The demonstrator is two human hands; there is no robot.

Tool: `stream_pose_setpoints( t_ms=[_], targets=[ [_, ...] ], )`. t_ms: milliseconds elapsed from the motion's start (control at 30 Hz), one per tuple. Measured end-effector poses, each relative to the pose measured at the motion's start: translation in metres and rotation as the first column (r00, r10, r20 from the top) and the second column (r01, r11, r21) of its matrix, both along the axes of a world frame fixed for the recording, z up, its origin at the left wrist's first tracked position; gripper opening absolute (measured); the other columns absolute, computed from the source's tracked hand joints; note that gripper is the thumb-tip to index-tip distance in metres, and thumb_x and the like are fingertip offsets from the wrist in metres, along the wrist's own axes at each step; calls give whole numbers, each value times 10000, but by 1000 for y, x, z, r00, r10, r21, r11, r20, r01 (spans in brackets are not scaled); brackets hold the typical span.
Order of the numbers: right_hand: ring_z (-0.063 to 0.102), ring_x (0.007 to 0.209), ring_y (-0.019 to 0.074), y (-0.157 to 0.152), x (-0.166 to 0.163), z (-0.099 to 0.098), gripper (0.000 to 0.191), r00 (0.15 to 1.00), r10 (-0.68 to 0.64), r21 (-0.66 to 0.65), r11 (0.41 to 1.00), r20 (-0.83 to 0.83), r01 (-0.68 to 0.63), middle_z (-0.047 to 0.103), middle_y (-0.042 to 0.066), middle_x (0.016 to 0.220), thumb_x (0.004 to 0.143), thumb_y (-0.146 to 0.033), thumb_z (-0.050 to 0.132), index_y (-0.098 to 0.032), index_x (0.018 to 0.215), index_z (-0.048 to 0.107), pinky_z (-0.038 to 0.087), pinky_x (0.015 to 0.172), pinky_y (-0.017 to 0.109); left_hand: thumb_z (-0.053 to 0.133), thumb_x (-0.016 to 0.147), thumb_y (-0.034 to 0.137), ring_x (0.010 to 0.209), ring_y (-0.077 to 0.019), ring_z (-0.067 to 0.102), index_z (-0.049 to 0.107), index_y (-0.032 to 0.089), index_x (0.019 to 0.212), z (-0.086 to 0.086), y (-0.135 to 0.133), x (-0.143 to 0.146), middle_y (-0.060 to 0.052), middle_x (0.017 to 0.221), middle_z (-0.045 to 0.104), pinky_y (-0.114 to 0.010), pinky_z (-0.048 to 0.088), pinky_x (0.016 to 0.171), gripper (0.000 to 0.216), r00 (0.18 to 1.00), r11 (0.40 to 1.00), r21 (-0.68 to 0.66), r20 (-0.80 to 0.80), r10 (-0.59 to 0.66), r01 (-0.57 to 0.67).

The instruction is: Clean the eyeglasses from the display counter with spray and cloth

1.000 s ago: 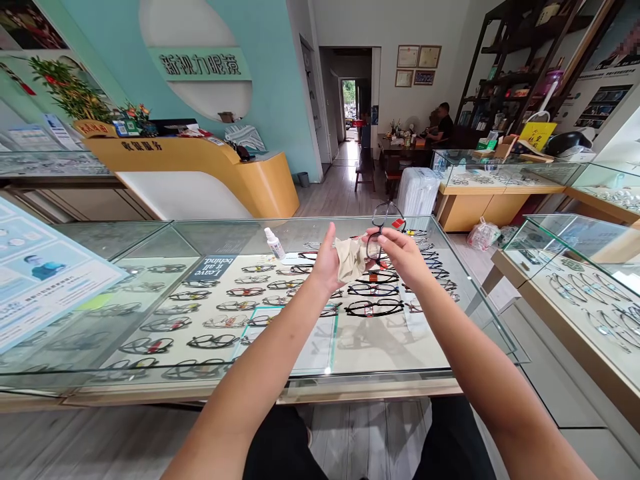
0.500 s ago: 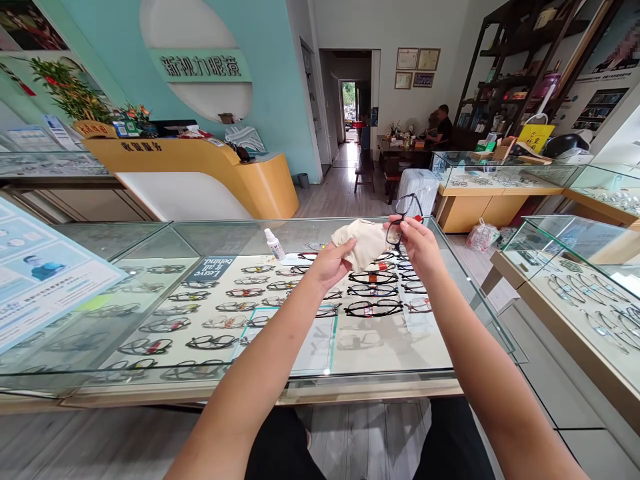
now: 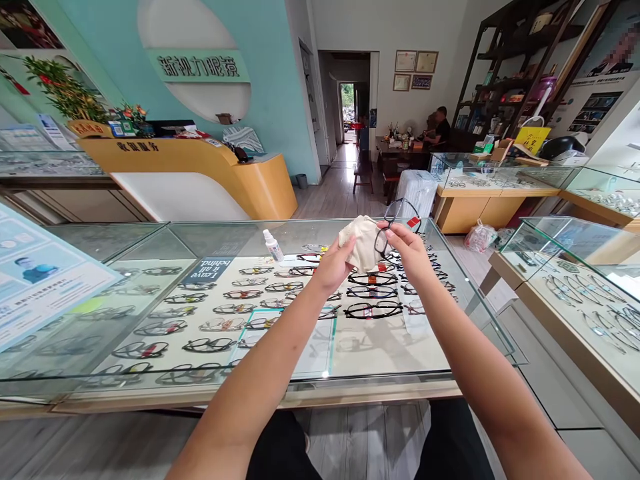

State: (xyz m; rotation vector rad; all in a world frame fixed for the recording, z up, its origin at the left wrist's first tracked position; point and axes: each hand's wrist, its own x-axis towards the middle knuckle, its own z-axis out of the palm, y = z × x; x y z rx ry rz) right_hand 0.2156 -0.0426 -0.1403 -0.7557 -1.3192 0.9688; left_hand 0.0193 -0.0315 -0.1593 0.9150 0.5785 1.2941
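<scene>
My left hand (image 3: 336,264) is closed on a cream cleaning cloth (image 3: 364,244), thumb on top. In my right hand (image 3: 407,248) I grip a pair of dark-framed eyeglasses (image 3: 381,239), with a red tag on the side. The cloth's right edge meets the near lens of the glasses; whether it presses on the lens I cannot tell. Both hands are above the glass display case (image 3: 200,373). A white spray bottle (image 3: 273,247) stands on the case's top, left of my hands.
Rows of eyeglasses (image 3: 373,309) lie inside the case below my arms. A blue-and-white sign (image 3: 45,267) leans in from the left. Another glass case (image 3: 575,280) stands to the right. A wooden counter (image 3: 265,183) is ahead, and a person (image 3: 440,127) sits far back.
The eyeglasses and my right hand have moved slightly left, closer to the cloth. The cloth has shifted a little and now reaches the near lens. The view has turned slightly.
</scene>
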Motion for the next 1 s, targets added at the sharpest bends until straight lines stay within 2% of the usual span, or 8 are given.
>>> stream_pose_setpoints(
  t_ms=[133,267,367,467,633,767,867,1000],
  targets=[
    [687,1289,257,0,-4,-2,394,999,-19,-38,999,-27,18,798,56,1295,896,-596,842,-279,1130,859,458,1241,425,944,821,518,1320,-349,731,776,222,1338,7,-10,2,-99,1291,831,-441,589,1102,619,997,993,95,-40,-61,65],
    [711,1208,257,-2,-7,-1,478,996,33,-85,996,-83,-40,834,47,1186,858,-628,865,-275,1180,844,493,1193,423,815,847,675,1350,-392,701,839,164,1066,15,-13,-2,-157,1229,829,-446,595,1062,557,993,987,111,-36,-113,117],
    [704,1172,254,-4,-10,-1,474,993,78,-94,992,-87,-87,834,34,1142,855,-620,876,-281,1185,852,499,1171,417,811,847,607,1272,-378,719,848,156,966,15,-13,-2,-156,1178,827,-419,603,976,469,995,989,116,-64,-81,88],
    [681,1096,240,-6,-13,-2,406,993,112,-74,991,-46,-115,803,21,1084,871,-603,869,-283,1120,866,510,1118,409,906,833,490,1094,-279,733,848,178,991,13,-13,0,-118,1241,810,-337,571,845,355,985,980,196,-173,9,25],
    [643,1124,234,-8,-17,-2,374,990,137,-4,991,26,-137,728,41,1163,886,-609,848,-251,995,857,510,1085,393,1041,721,509,981,-201,710,810,196,1063,10,-13,7,-96,1338,781,-287,529,811,518,978,970,241,-199,61,-12],
    [635,1151,246,-8,-17,-4,416,989,135,-9,991,51,-135,709,55,1183,882,-643,842,-241,989,851,506,1111,411,1091,640,497,1052,-237,736,767,205,1157,8,-12,10,-91,1198,808,-288,551,870,676,985,977,208,-157,69,-35],
    [641,1189,259,-7,-17,-6,447,988,134,-9,991,71,-134,725,62,1187,883,-676,836,-245,996,867,487,1165,435,1120,593,439,895,-198,728,732,213,1145,6,-10,10,-43,1017,805,-269,528,789,712,989,989,145,-143,30,-9],
    [654,1342,284,-6,-16,-6,438,981,190,9,982,37,-190,777,70,1287,896,-693,828,-288,1045,901,430,1267,452,1104,644,431,705,-134,641,743,199,1158,6,-12,8,10,847,759,-245,461,665,670,984,990,76,-145,-103,115]
  ],
)
